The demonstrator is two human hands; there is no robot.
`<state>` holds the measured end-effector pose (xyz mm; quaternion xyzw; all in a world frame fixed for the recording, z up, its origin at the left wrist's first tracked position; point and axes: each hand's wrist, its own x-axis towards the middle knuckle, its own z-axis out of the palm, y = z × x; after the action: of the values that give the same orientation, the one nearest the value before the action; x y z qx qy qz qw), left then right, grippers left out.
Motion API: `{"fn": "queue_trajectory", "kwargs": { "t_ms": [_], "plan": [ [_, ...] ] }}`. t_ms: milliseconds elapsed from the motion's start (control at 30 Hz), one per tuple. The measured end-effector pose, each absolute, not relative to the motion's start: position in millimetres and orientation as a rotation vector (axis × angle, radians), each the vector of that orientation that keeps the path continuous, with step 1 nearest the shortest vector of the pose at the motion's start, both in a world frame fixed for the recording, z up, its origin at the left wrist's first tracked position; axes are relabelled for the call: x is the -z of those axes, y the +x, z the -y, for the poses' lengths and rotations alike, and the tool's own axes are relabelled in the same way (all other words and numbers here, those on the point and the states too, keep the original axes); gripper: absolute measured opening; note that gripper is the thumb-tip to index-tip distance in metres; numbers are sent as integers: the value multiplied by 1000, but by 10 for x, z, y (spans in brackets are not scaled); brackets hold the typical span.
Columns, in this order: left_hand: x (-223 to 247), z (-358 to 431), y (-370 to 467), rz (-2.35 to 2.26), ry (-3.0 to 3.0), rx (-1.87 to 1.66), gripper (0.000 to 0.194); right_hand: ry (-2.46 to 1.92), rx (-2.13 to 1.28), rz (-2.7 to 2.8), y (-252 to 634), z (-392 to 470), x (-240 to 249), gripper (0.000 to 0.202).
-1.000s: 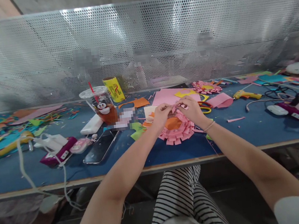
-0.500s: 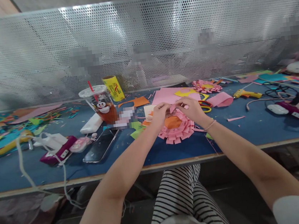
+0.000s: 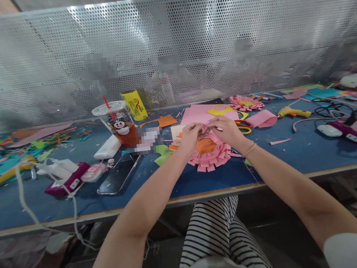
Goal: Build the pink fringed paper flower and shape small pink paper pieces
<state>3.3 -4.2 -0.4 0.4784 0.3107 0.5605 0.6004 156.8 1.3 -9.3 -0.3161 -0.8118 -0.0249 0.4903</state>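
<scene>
Pink paper flower (image 3: pixel 210 162) on the bench (image 3: pixel 210 184), square in front, orange centre facing up, petals fanned around toward six o'clock! Left hand (image 3: pixel 192 137) in at eleven o'clock, right hand (image 3: pixel 226 129) in at one, fingers of both drawn together at the far rim, pinching what looks like a small pink piece (image 3: pixel 205 129). Tight work, and probably the riskiest spot: one tug too strong, and likely a torn piece or a petal ripped loose from the ring. Squeezed too hard, perhaps a crease; pinched too loosely, a slip out of line, with half the rim hidden behind knuckles. Can't tell whether glued or merely held, so letting go too soon could mean a pop-up or a skew. Watch three o'clock too: bracelet (image 3: pixel 250 147) close to a thin pink strip (image 3: pixel 237 155), possible snag, possible drag on the whole flower. Out at two, scissors (image 3: pixel 248 131) just beyond the right hand, easy to knock with a sideways swing. And at ten, beyond the left hand, cup of drink (image 3: pixel 129 135), tall and top-heavy looking; one careless elbow, and potentially soggy paper plus a wet phone (image 3: pixel 117 175) at nine!
</scene>
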Motion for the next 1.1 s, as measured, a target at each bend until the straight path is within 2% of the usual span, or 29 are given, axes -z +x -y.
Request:
{"fn": "queue_trajectory", "kwargs": {
  "t_ms": [300,433,633,867,1100],
  "plan": [
    [11,30,23,-733,1124,-1281,16,-701,180,2100,1595,-39,101,24],
    [38,12,23,-751,1150,-1309,14,-701,135,2123,1590,-33,105,24],
    [24,18,31,-746,1156,-1381,10,-849,-191,1816,1502,32,82,11],
    [81,-14,43,-816,1307,-1421,14,-899,-846,1579,1434,-62,166,24],
    [62,-20,25,-859,1364,-1390,13,-903,-778,1637,1444,7,109,26]
  ]
}}
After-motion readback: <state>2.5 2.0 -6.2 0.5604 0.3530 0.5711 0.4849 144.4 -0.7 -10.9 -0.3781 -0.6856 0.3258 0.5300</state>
